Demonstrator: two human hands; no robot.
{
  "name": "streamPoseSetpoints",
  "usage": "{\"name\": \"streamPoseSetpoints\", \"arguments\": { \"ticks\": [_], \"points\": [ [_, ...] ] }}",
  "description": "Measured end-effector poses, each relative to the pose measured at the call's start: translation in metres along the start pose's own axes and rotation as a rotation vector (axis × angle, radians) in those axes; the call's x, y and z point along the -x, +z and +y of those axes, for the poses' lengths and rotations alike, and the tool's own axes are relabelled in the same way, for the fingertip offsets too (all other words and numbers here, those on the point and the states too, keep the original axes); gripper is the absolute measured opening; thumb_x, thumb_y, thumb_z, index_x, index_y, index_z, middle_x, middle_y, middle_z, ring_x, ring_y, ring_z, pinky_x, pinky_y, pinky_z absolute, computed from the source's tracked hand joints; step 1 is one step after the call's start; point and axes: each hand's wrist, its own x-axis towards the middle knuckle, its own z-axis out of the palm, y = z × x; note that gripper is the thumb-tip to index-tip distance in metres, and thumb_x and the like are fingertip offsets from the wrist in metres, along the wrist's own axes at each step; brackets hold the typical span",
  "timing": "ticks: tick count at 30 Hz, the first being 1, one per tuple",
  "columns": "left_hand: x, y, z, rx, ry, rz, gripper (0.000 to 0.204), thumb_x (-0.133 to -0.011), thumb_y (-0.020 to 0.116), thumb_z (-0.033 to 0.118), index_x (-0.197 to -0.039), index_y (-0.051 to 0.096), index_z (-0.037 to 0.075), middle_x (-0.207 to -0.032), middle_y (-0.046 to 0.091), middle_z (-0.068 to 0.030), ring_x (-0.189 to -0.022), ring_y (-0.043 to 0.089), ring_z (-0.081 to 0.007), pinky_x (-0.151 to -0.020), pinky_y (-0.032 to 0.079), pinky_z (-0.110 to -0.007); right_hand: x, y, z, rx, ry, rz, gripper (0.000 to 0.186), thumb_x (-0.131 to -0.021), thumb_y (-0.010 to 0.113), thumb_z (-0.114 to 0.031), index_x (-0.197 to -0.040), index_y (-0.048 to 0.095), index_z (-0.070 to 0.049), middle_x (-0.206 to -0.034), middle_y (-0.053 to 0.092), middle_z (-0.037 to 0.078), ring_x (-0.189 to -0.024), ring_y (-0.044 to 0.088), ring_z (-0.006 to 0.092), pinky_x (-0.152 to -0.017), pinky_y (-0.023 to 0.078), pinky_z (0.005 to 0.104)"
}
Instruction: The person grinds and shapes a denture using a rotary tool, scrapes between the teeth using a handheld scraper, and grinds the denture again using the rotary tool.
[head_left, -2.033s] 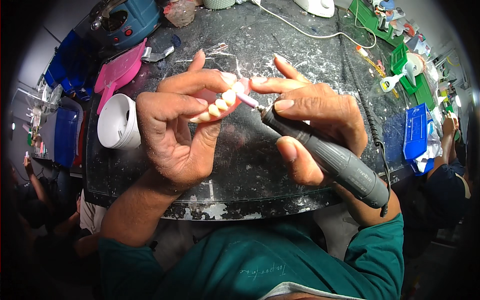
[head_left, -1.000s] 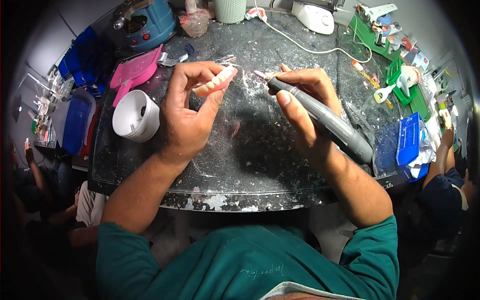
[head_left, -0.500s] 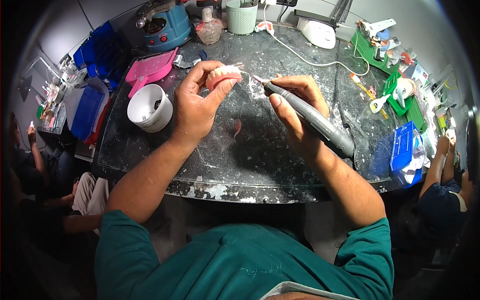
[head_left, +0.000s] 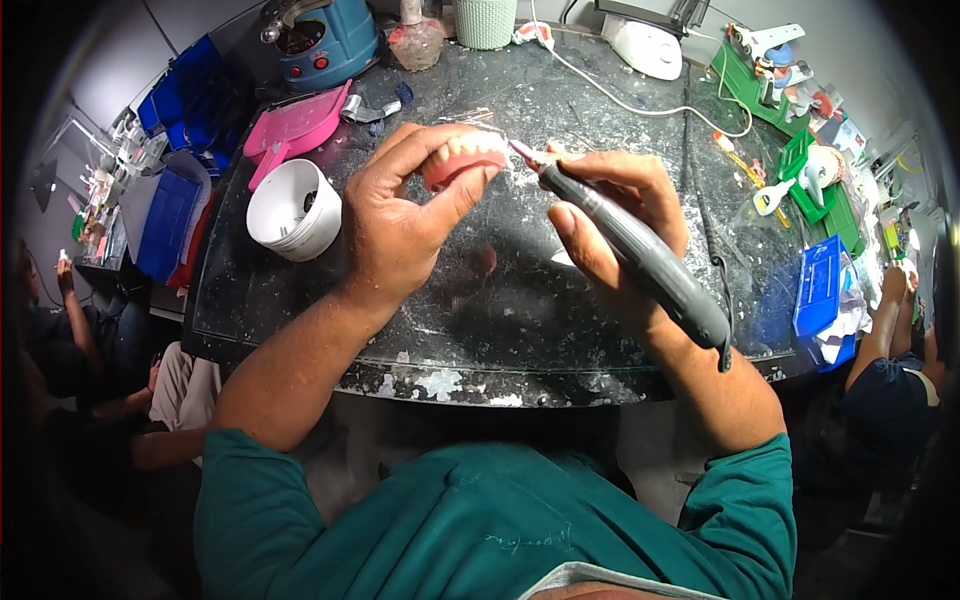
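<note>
A denture (head_left: 466, 160) with a pink base and white teeth is pinched between the thumb and fingers of my left hand (head_left: 398, 215). My right hand (head_left: 625, 215) grips a dark grey rotary handpiece (head_left: 640, 250) like a pen, its rear end slanting down to the right with a cord. A pinkish pointed bit (head_left: 523, 151) at the handpiece's front sits close to the right end of the denture; whether they touch I cannot tell. My fingers hide part of the denture's base.
Left of my left hand stand a white tub (head_left: 293, 212) and a pink dustpan (head_left: 297, 128) on the dusty black table (head_left: 450, 330). A blue machine (head_left: 322, 45) is at the back; green trays (head_left: 755, 90) and a blue bin (head_left: 822, 290) line the right. People sit on both sides.
The denture has turned in my left hand and shifted slightly right. The handpiece's rear has swung lower and to the right, and its tip remains near the denture.
</note>
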Motion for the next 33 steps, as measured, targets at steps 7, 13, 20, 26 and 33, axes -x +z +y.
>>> {"name": "streamPoseSetpoints", "arguments": {
  "ticks": [7, 13, 20, 26, 33],
  "points": [
    [0.009, 0.001, 0.008, 0.03, 0.048, 0.013, 0.022, -0.08, 0.072, -0.001, -0.101, 0.068, 0.002, -0.096, 0.065, -0.0052, -0.086, 0.062, -0.0105, -0.076, 0.049, -0.024, -0.002, 0.006, -0.001, -0.021, -0.285, -0.128, 0.038, -0.074, 0.075, 0.001, -0.108, 0.059, 0.002, -0.104, 0.068, 0.016, -0.101, 0.067, 0.0255, -0.092, 0.051, 0.0373],
    [0.002, 0.003, 0.003, 0.066, -0.026, -0.032, 0.02, -0.081, 0.071, -0.002, -0.1, 0.067, 0.003, -0.095, 0.064, -0.0024, -0.086, 0.06, -0.0073, -0.075, 0.048, -0.022, -0.011, -0.018, -0.004, 0.038, 0.193, 0.022, 0.015, -0.088, 0.066, -0.014, -0.09, 0.062, 0.0, -0.077, 0.065, 0.008, -0.066, 0.061, 0.0117, -0.061, 0.048, 0.0232],
    [-0.013, -0.009, -0.022, 0.284, -0.288, -0.013, 0.033, -0.096, 0.058, 0.012, -0.125, 0.06, -0.003, -0.093, 0.065, 0.0001, -0.072, 0.048, -0.0014, -0.064, 0.038, -0.017, -0.039, -0.044, 0.022, 0.795, 0.892, -0.378, 0.057, -0.079, 0.066, -0.052, -0.096, 0.071, 0.002, -0.082, 0.069, 0.019, -0.079, 0.069, 0.0294, -0.075, 0.054, 0.0414],
    [-0.014, -0.005, -0.023, 0.45, -0.242, -0.004, 0.029, -0.098, 0.05, 0.017, -0.119, 0.059, -0.002, -0.113, 0.063, -0.0117, -0.088, 0.061, -0.0133, -0.081, 0.049, -0.025, -0.035, -0.047, 0.018, 1.014, 0.804, -0.59, 0.06, -0.078, 0.066, -0.054, -0.1, 0.071, 0.001, -0.095, 0.071, 0.02, -0.092, 0.069, 0.0336, -0.085, 0.053, 0.0416],
    [-0.008, -0.006, -0.013, 0.689, -0.369, -0.047, 0.023, -0.099, 0.046, 0.019, -0.114, 0.047, 0.002, -0.107, 0.061, -0.0197, -0.091, 0.065, -0.029, -0.08, 0.058, -0.039, -0.045, -0.056, -0.004, 1.116, 0.773, -0.461, 0.067, -0.081, 0.06, -0.066, -0.071, 0.07, -0.001, -0.077, 0.069, 0.018, -0.081, 0.07, 0.0311, -0.076, 0.053, 0.0439]
  ]
}}
